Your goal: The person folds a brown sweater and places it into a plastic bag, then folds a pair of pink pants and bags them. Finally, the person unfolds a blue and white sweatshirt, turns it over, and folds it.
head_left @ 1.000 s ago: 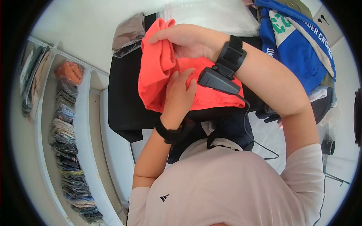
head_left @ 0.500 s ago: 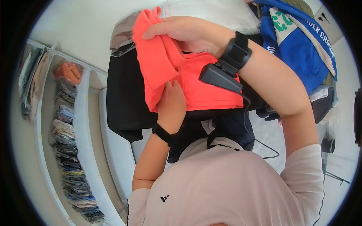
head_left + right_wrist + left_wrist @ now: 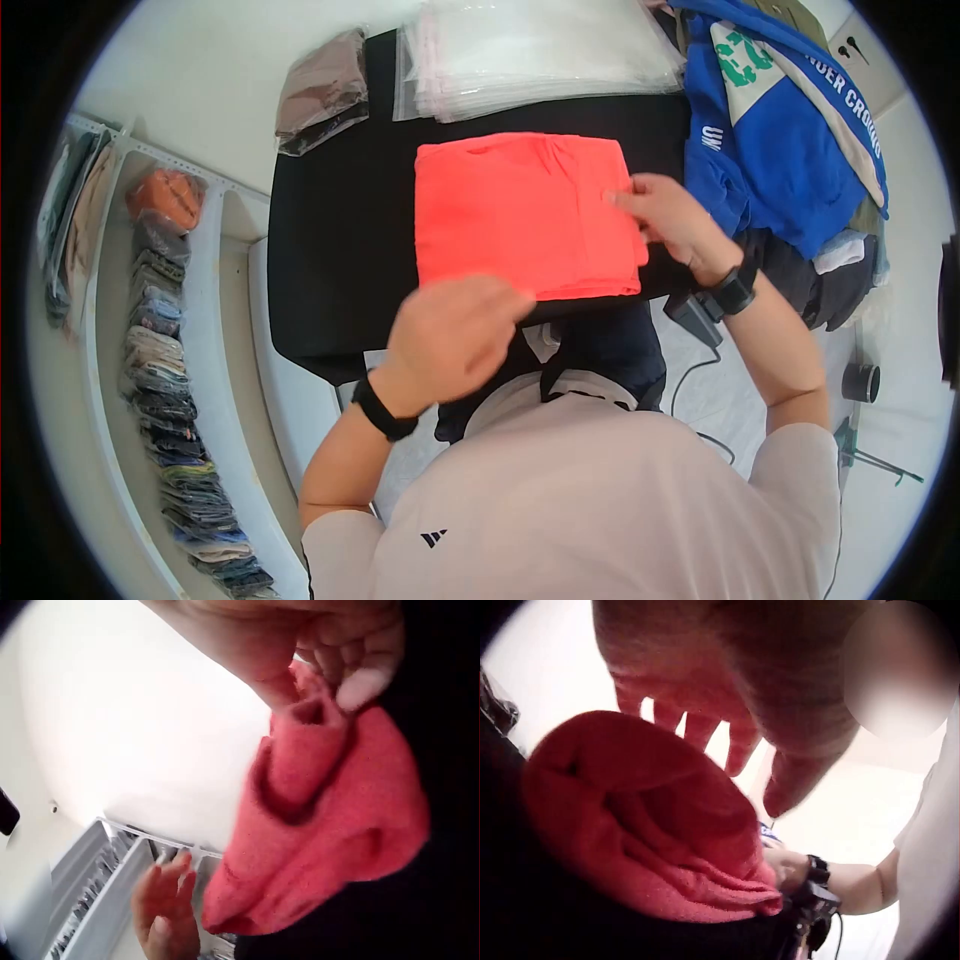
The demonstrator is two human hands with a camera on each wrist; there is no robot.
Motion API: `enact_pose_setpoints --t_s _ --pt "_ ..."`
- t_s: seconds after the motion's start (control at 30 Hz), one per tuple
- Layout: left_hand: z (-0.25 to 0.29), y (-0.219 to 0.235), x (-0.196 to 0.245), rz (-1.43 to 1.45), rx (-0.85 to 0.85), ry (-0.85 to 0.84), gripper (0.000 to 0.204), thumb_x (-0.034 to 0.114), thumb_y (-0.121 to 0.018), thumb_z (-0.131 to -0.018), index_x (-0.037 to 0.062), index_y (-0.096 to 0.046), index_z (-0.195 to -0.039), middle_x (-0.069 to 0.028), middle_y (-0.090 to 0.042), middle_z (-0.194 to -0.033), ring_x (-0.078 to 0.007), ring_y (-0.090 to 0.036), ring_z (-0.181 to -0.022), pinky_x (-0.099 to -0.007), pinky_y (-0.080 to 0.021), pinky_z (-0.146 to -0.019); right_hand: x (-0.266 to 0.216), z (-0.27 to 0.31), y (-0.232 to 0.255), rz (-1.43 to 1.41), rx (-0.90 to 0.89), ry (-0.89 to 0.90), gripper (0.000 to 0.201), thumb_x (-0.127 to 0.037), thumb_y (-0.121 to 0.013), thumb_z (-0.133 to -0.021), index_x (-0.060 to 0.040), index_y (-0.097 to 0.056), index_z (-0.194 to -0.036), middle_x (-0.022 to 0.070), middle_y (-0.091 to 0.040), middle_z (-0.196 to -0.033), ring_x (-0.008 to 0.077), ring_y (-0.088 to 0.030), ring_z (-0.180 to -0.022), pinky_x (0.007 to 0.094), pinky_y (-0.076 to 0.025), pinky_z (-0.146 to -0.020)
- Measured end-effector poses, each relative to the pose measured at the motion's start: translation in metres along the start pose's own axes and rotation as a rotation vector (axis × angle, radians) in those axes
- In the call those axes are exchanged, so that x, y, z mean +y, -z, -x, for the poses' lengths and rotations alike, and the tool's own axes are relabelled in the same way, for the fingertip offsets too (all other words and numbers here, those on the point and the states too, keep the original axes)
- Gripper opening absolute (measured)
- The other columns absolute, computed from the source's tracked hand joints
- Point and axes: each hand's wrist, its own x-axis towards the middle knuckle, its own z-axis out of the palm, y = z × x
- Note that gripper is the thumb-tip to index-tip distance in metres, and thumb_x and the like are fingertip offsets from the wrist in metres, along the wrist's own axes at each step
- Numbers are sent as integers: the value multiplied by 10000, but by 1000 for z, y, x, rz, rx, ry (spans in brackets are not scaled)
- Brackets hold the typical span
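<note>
A coral-red garment (image 3: pixel 520 215), folded into a flat rectangle, lies on the black-covered table (image 3: pixel 330 270); what kind it is stays hidden by the folds. At its right edge my right hand (image 3: pixel 675 220) pinches the cloth between thumb and fingers. The right wrist view shows thick rolled layers of the garment (image 3: pixel 322 802) under that thumb (image 3: pixel 364 690). My left hand (image 3: pixel 450 335) hovers over the near left edge, overlapping the cloth in the head view. In the left wrist view its fingers (image 3: pixel 697 731) stretch out, spread apart, above the garment's rounded fold (image 3: pixel 645 825).
A stack of clear plastic bags (image 3: pixel 540 55) lies at the table's far side, with a bagged brown garment (image 3: pixel 322 90) left of it. On the right is a pile with a blue sweatshirt (image 3: pixel 790 140). Shelves of bagged clothes (image 3: pixel 175 400) stand at the left.
The raised coral-red section has been folded down, leaving a flat rectangle. My right hand has moved from the far left to the garment's right edge; my left hand has come off the cloth toward me.
</note>
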Motion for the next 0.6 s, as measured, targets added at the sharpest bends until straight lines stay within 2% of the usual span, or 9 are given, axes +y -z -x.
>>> enact_pose_setpoints --t_s 0.03,0.07,0.1,0.2,0.3,0.37,0.4,0.5,0.6 --pt "-5 4 -9 -79 33 75 415 165 -704 -728 62 -613 -1120 -122 -612 -1061 -325 -590 -1000 -411 -478 -840 6 0 2 0 -2 5 256 -268 -683 -848 -25 -628 -903 11 -627 -759 51 -536 -530 179 -382 -431" --pt "-7 4 -18 -118 -52 135 562 253 -730 -720 142 -559 -1243 -168 -508 -1265 -368 -438 -1226 -494 -384 -977 10 0 3 55 21 -9 267 -275 -688 -844 -18 -623 -880 20 -617 -740 50 -542 -550 180 -398 -451" --pt "-7 2 -18 -124 -49 133 562 253 -730 -720 142 -559 -1243 -168 -508 -1265 -368 -438 -1226 -494 -384 -977 11 -1 5 111 44 -21 280 -281 -692 -840 -12 -618 -856 30 -607 -722 50 -548 -569 181 -414 -470" --pt "-3 -11 -22 -217 -401 216 711 300 -755 -703 280 -462 -1350 -154 -280 -1459 -419 -259 -1331 -602 -292 -1024 11 1 0 183 99 38 390 -310 -688 -839 16 -575 -1021 48 -602 -795 84 -553 -618 205 -434 -512" --pt "5 -24 -24 -342 -414 189 698 307 -761 -700 305 -473 -1337 -148 -297 -1447 -420 -271 -1322 -610 -291 -1019 15 5 -6 234 201 142 472 -299 -714 -797 65 -569 -1060 106 -625 -809 129 -584 -622 235 -463 -533" --pt "5 -25 -25 -369 -402 177 691 310 -762 -702 325 -474 -1331 -144 -295 -1444 -413 -277 -1318 -613 -292 -1015 3 12 -6 98 49 -16 454 -303 -702 -809 55 -587 -1063 101 -638 -837 127 -605 -665 224 -466 -553" --pt "5 -25 -25 -361 -397 175 677 302 -755 -712 321 -477 -1329 -144 -301 -1441 -412 -276 -1319 -609 -296 -1014 0 12 1 -76 -183 -99 432 -309 -694 -816 36 -608 -1061 82 -648 -883 117 -597 -700 239 -470 -606" --pt "6 -27 -26 -365 -371 171 646 294 -735 -737 317 -479 -1329 -138 -315 -1435 -404 -279 -1319 -602 -299 -1014 -3 12 -3 -45 -222 -66 438 -283 -656 -867 46 -546 -1135 70 -632 -974 113 -610 -868 253 -473 -715" --pt "6 -27 -24 -365 -353 185 608 300 -708 -767 310 -480 -1331 -124 -328 -1433 -390 -287 -1320 -594 -292 -1021 0 14 -13 -164 -85 29 374 -280 -693 -815 17 -618 -1030 80 -648 -895 147 -577 -775 297 -455 -697"
